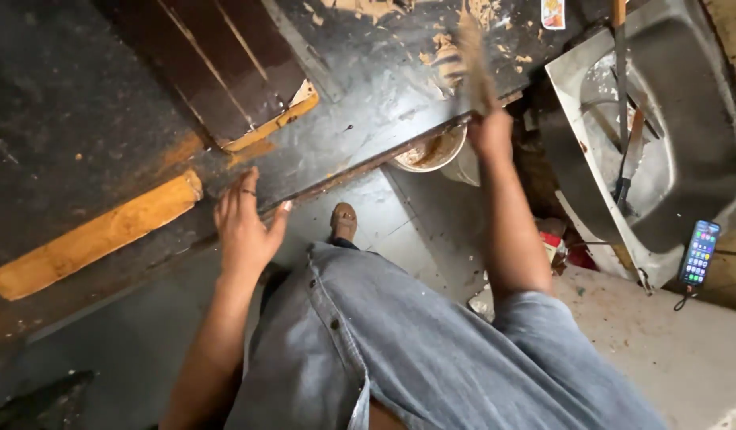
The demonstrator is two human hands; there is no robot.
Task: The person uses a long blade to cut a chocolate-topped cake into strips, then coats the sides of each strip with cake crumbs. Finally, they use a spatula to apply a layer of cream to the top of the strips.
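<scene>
Brush (473,64) in right hand (490,135)

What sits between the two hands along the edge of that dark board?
Head view: only the dark board edge, bare, between left hand and right hand holding the brush; a bucket sits below it.

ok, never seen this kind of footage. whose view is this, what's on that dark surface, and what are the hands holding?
There is no machine here: a camera worn on a person's head looks down at their own two bare hands. The left hand rests open on the edge of a dark, scratched wooden panel, whose black coating is worn away to yellow wood in places. The right hand grips a brush, blurred, over flaked patches of the panel. Below the panel's edge stands a white bucket with brownish residue inside. To the right, a grey basin holds long-handled tools, and a phone with a lit screen lies beside it. The person wears a light blue denim shirt.
</scene>
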